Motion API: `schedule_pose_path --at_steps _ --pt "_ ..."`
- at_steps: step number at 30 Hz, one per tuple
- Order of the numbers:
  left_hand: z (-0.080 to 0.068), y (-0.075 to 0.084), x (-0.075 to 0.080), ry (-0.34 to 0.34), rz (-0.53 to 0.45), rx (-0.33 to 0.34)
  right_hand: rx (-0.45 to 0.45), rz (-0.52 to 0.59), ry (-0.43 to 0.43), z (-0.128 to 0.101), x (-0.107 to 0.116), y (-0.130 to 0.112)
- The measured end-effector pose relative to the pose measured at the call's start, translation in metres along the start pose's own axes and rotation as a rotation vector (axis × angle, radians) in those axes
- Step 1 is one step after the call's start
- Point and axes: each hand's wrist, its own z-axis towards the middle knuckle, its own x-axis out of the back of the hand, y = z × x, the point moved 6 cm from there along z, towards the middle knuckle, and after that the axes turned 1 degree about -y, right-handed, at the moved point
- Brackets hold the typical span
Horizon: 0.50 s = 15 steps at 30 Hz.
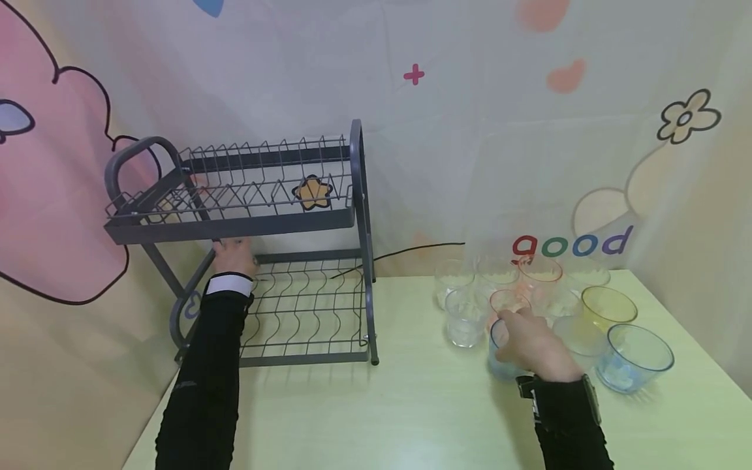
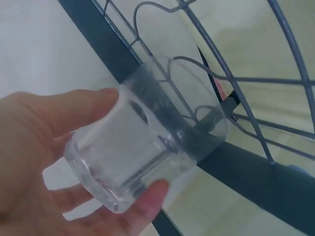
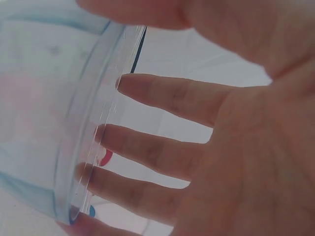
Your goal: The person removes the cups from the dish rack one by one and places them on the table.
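Observation:
My left hand point(image 1: 234, 256) is inside the dish rack, between its two tiers. In the left wrist view it holds a clear glass cup point(image 2: 142, 137) by its thick base, thumb and fingers around the sides. The cup's rim overlaps the rack's wires point(image 2: 236, 88); in the head view the cup is hidden by the hand. On the right, my right hand point(image 1: 537, 346) grips a blue-tinted glass point(image 1: 504, 369) from above. Its fingertips point(image 3: 106, 132) lie at the rim of the blue glass in the right wrist view, with the thumb across from them.
The two-tier dark grey rack point(image 1: 282, 225) stands on the left of the pale table point(image 1: 411, 418). Around my right hand are several glasses: a clear one point(image 1: 465, 320), a pink one point(image 1: 510, 300), a yellow one point(image 1: 611, 310) and a blue bowl point(image 1: 633, 362). A patterned cloth point(image 1: 446, 150) hangs behind.

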Motion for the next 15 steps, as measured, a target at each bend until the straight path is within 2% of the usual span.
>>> schedule_pose_path --at_steps 3,10,15 --pt "0.0006 -0.0023 0.0013 0.006 0.009 -0.001 0.000 -0.002 0.006 0.0000 -0.0006 0.0010" --pt "0.0058 -0.0098 0.0000 -0.039 0.002 0.032 0.024 -0.033 0.039 -0.0015 0.0027 -0.0004" --pt "0.0001 -0.0026 0.0048 -0.078 -0.020 0.058 0.032 -0.014 0.026 -0.0042 0.0039 0.0007"
